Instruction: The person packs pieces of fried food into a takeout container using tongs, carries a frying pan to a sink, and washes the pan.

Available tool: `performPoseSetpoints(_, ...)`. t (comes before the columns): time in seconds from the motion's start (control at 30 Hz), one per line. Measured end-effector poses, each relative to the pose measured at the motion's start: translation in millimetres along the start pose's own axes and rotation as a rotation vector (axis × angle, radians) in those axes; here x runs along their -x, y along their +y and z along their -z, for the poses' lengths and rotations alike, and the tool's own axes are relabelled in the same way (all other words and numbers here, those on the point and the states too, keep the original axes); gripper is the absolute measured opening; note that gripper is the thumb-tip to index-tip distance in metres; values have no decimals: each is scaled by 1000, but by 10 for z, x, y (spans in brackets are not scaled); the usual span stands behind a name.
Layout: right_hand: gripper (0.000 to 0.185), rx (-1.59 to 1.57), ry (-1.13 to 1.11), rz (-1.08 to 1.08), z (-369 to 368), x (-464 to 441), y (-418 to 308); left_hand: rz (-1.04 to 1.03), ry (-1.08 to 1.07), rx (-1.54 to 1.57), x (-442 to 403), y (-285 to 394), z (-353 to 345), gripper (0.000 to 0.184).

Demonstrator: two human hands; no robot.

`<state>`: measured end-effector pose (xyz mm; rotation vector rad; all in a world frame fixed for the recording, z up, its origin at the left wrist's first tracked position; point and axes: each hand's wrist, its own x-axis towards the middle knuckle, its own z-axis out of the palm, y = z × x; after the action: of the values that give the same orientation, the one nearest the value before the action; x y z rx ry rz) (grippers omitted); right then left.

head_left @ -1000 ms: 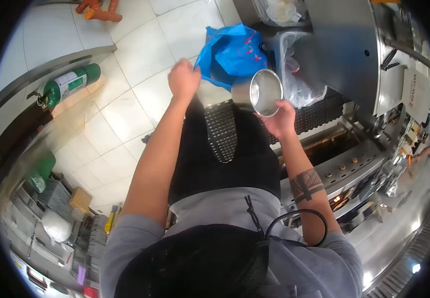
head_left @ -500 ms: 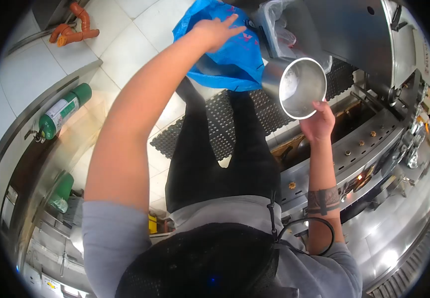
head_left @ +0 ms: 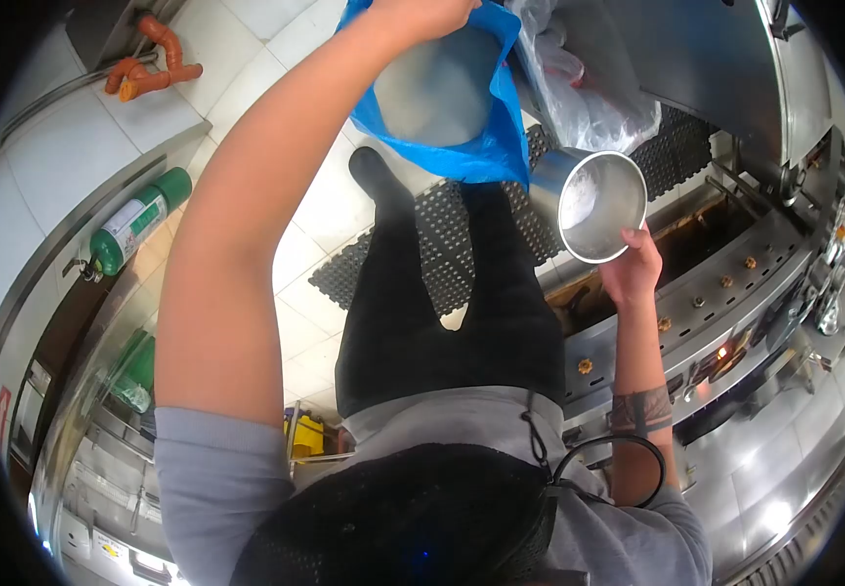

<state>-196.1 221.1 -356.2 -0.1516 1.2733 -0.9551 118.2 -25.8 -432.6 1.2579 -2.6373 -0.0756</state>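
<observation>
My right hand grips a steel pot by its rim, thumb over the edge. The pot is tilted toward me, with some white stuff at its bottom. At the top of the view, my left hand is closed on the far edge of a blue plastic bag; its fingertips are partly cut off by the frame. The bag's mouth gapes, and a pale, whitish mass shows inside. The pot is just right of the bag.
A bin lined with clear plastic stands beyond the pot. Along the right runs a steel stove with knobs and a visible flame. A perforated black mat lies underfoot. Green cylinders are at the left, and orange pipes at upper left.
My left hand has gone from spread fingers over the blue bag to holding its far edge. The bag's mouth is now wide, showing the pale contents. The pot appears slightly lower in view.
</observation>
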Motion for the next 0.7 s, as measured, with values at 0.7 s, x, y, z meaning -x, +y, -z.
performPoseSetpoints(0.7,58,270,-222,-301,1411,2,-540,916,-989,463,5135,1977,672,31)
